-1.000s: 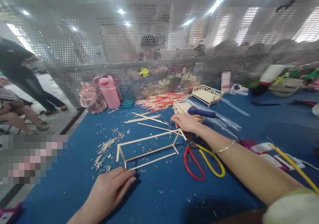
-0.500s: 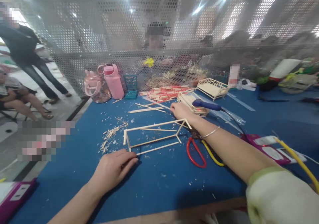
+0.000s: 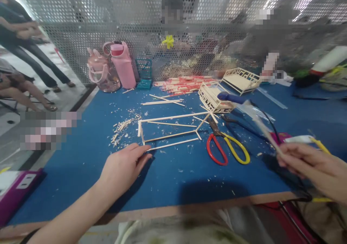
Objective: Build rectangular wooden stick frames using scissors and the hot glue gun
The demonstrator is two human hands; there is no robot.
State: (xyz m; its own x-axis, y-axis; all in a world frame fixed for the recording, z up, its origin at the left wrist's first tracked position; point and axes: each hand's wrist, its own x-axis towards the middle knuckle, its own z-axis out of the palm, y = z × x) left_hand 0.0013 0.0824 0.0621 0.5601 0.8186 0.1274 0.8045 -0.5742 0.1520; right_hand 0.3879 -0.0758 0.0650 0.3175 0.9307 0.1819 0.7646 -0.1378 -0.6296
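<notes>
My left hand (image 3: 126, 164) pinches the near left corner of a small frame of thin wooden sticks (image 3: 170, 137), which stands on the blue table. Out to the right, my right hand (image 3: 311, 166) grips one end of a long translucent glue stick (image 3: 267, 132), held up and slanting away to the left. Behind that stick lies a blue-handled glue gun (image 3: 234, 98), its tip beside a small openwork wooden model (image 3: 213, 97). Scissors (image 3: 217, 139) with one red and one yellow handle lie right of the frame.
Loose sticks (image 3: 162, 102) and red-and-white bundles (image 3: 184, 84) lie toward the back. Scraps (image 3: 120, 128) are scattered left of the frame. A second wooden model (image 3: 241, 80), a pink bottle (image 3: 123, 68), a clear jug (image 3: 104, 77) and a teal stand (image 3: 144, 74) line the mesh screen.
My right hand has swung from the back of the table to the near right, carrying the glue stick. My left hand keeps its hold on the frame. The view has tilted down.
</notes>
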